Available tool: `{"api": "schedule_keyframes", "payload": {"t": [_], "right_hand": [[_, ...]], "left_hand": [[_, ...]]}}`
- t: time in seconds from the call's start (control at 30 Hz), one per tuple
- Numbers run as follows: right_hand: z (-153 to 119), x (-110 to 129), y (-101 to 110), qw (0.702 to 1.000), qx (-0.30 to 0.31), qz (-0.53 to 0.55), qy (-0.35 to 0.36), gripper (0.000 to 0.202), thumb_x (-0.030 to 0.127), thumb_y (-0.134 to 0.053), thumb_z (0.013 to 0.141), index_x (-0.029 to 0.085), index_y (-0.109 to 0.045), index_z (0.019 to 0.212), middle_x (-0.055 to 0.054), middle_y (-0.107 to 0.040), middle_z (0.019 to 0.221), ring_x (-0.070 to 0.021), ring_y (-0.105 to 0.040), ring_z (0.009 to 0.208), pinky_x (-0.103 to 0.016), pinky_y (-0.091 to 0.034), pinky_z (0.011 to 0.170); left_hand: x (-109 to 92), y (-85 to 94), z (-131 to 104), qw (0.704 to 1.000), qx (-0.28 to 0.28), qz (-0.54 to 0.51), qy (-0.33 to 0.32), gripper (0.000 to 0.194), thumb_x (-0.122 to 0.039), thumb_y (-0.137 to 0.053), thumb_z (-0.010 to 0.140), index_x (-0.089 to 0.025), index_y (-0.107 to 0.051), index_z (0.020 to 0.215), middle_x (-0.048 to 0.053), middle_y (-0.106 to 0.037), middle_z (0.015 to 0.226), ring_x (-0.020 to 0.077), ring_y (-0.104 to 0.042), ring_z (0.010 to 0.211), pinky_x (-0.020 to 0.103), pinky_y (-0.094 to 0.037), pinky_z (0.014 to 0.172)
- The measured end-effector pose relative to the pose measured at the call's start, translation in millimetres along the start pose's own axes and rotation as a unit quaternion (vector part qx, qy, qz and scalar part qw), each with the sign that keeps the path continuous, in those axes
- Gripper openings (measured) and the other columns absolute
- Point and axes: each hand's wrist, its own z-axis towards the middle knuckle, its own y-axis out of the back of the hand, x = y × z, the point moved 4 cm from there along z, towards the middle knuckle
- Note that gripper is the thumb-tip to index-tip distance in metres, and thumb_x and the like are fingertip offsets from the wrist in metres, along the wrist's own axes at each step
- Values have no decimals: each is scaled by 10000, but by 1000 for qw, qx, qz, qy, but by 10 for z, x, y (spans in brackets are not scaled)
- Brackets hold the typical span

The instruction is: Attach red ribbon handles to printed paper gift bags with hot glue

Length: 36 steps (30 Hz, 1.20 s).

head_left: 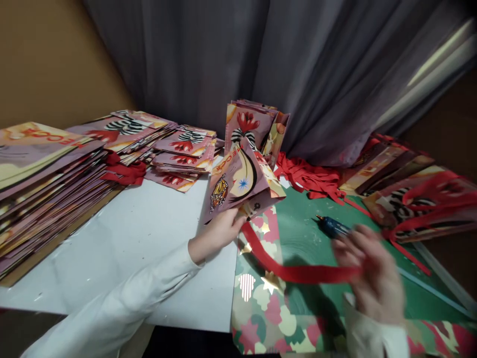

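My left hand (220,231) is closed on the lower edge of a folded, printed paper bag (238,181), which is held tilted above the table. A red ribbon (298,272) runs in a curve from beside my left fingers to my right hand (368,268). That hand is blurred, its fingers closed around the ribbon's other end and a dark blue pen-like tool (331,227). The tool's tip points to the left, over the green mat (298,223).
Stacks of flat printed bags (48,199) cover the left side, with smaller piles (182,154) behind. Upright bags (257,124) stand near the curtain (208,59). Red ribbons (313,176) lie heaped at centre right. Bags with red ribbon (421,209) stand at the right.
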Motion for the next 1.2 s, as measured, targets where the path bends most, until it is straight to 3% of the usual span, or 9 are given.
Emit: {"api": "schedule_keyframes", "payload": {"t": [0.07,0.13,0.23,0.37,0.47,0.7,1.2], "right_hand": [[246,-103,-498,991,84,74,-80,285,504,-675,801,249,-550,787,60,-482,584,-127,-513,536,-334,-539,661],[394,-200,-945,971,199,31,-127,330,509,-698,784,208,-565,758,20,-584,625,-124,-556,565,-273,-486,589],[449,-273,-1259,961,252,3,-115,376,552,-645,816,188,-579,749,14,-618,667,-94,-529,517,-235,-423,526],[375,-310,-1270,969,233,-7,-84,416,571,-602,847,180,-567,709,24,-584,623,-72,-463,470,-212,-368,473],[328,-327,-1244,973,215,-28,-82,462,599,-547,877,183,-542,676,48,-501,494,-66,-375,415,-205,-282,417],[266,-246,-1237,977,190,-86,-54,433,542,-538,899,175,-570,672,50,-454,462,-72,-369,420,-208,-262,417],[284,-223,-1226,975,193,-97,-62,419,511,-519,904,183,-570,650,51,-454,433,-74,-374,388,-203,-269,395]], "left_hand": [[-24,-14,-32,1000,5,8,-3,237,-333,-445,887,-204,-546,715,66,-691,781,232,-644,758,315,-478,678],[-52,-30,-55,1000,10,12,-4,230,-297,-436,881,-207,-522,687,52,-677,735,217,-632,703,302,-461,645],[-91,-58,-71,1000,18,10,0,216,-285,-441,881,-196,-548,716,40,-667,709,201,-618,658,292,-454,624],[-146,-64,-70,999,6,-46,-26,295,-432,-519,889,-176,-636,977,61,-720,907,226,-655,818,315,-501,746],[-161,-34,-71,996,-33,-69,-39,336,-411,-578,867,-180,-628,1107,72,-713,1082,247,-650,984,325,-501,846],[-146,-40,-114,998,-56,13,-5,261,-447,-635,849,-195,-667,907,32,-690,757,247,-665,809,305,-497,739],[-182,-55,-150,996,-68,49,-18,254,-434,-603,885,-195,-658,951,31,-705,813,219,-669,756,290,-481,690]]}}
